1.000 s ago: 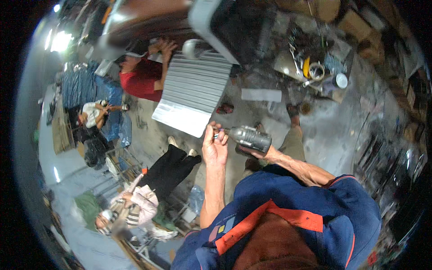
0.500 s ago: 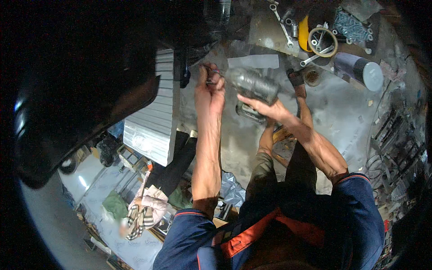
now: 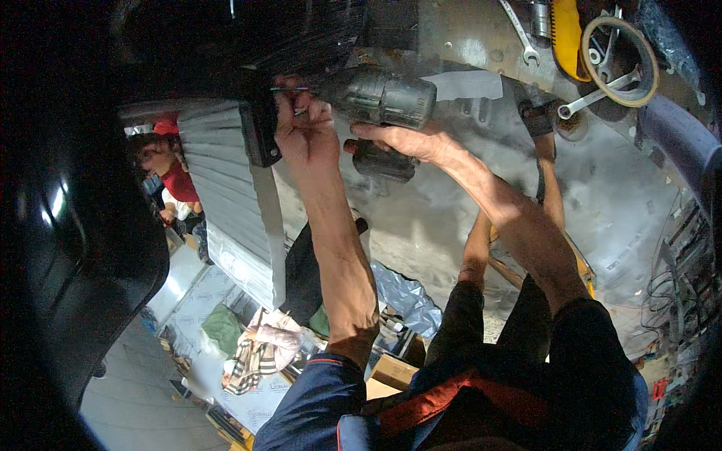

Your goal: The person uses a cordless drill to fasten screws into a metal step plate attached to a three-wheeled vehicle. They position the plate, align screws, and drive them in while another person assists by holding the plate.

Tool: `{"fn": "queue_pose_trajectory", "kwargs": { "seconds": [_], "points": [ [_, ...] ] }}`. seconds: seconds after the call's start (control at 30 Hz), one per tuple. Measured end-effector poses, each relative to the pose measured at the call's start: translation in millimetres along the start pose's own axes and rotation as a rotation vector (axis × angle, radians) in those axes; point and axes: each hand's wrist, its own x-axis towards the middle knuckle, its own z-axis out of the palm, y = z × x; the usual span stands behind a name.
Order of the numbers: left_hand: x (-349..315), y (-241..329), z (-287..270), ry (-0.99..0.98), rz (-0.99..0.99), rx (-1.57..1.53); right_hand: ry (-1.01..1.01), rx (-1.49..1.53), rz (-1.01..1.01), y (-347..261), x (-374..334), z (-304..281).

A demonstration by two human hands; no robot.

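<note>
A dark cordless drill (image 3: 398, 99) lies level in the upper middle, its nose pointing left. My right hand (image 3: 406, 141) is wrapped round its grip, above the battery base. Just left of the drill's nose, my left hand (image 3: 307, 134) has its fingers curled together beside the thin bit. Something small and metallic shows at those fingers, too small to name. The bit's tip reaches toward a black block-like bracket (image 3: 260, 128) at the edge of a pale ribbed panel (image 3: 218, 169). Whether the tip touches it is hidden in shadow.
On the metal surface at upper right lie a spanner (image 3: 520, 34), a yellow-handled tool (image 3: 568, 45) and a tape roll (image 3: 653, 84). A purple cylinder (image 3: 681, 143) is beside them. A large black shape (image 3: 98, 188) fills the left. Other people are at left, one in red (image 3: 180, 173).
Both hands and the drill have shifted left, bringing the drill's nose close to my left fingers. The view has moved too, so the black bracket and a person in red now show.
</note>
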Motion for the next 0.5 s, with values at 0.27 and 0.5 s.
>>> {"fn": "queue_pose_trajectory", "kwargs": {
  "seconds": [0.27, 0.5],
  "points": [
    [15, 11, -2, 0.026, 0.030, -0.034, -0.079, -0.201, -0.015, -7, 14, -10],
    [19, 6, -6, 0.017, 0.109, 0.038, -0.087, -0.278, -0.137, -16, 26, -11]
  ]
}}
